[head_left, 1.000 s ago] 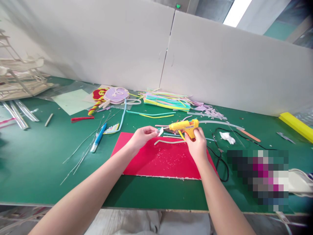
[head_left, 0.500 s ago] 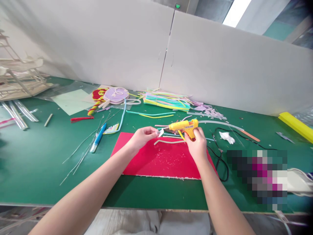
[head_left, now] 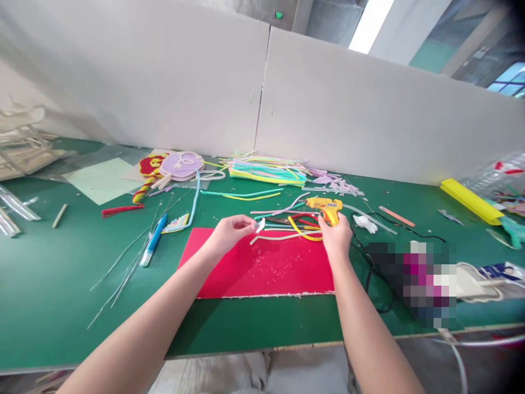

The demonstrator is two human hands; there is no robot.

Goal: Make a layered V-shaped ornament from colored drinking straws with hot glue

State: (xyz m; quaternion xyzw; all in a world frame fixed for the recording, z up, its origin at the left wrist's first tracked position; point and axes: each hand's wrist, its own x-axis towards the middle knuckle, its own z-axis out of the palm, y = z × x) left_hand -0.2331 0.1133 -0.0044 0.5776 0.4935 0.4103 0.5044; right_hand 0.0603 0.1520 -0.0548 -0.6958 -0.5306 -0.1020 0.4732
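My left hand (head_left: 235, 232) pinches a small white piece (head_left: 261, 225), too small to name, above the back of a red board (head_left: 262, 268). In my right hand (head_left: 337, 235) is a yellow hot glue gun (head_left: 325, 206), its nozzle pointing left and apart from the white piece. Behind the board, between my hands, lie pliers with red handles (head_left: 309, 219), a looped yellow strip (head_left: 301, 232) and several thin pastel strips. A pale strip (head_left: 279, 238) rests along the board's back edge. White crumbs are scattered on the red surface.
Bundled coloured strips (head_left: 266, 172) lie by the white partition (head_left: 197, 82). A lilac round craft piece (head_left: 181, 166) and a blue craft knife (head_left: 155, 239) are on the left. Crumpled white tissue (head_left: 365, 223), black cable (head_left: 371, 273) and a yellow bar (head_left: 471, 201) are on the right.
My right hand has drawn the glue gun back to the right, away from the white piece in my left hand. The whole view has shifted, with more of the table's right side showing.
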